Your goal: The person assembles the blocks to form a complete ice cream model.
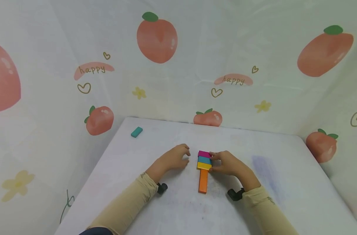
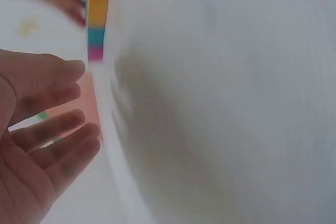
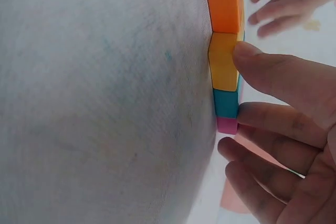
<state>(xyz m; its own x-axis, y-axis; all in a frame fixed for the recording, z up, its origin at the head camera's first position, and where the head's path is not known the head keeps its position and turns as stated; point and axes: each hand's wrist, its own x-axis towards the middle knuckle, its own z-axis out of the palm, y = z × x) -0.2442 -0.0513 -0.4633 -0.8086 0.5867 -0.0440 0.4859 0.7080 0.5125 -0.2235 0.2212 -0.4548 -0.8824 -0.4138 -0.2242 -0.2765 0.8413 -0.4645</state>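
In the head view, a magenta block, a blue block and a yellow block lie against one another in a column, lengthwise across the table. An orange block points toward the person from the yellow one. My right hand is at the column's right side. Its thumb touches the yellow block, and its index fingertip is at the blue block's end; the other fingers extend loosely. Left of the column, my left hand hovers apart with nothing held, its fingers spread and slightly bent.
A teal block lies alone near the table's back left corner. The white table meets a fruit-printed cloth behind and at the sides. Each wrist carries a small black camera, the right one close above the tabletop.
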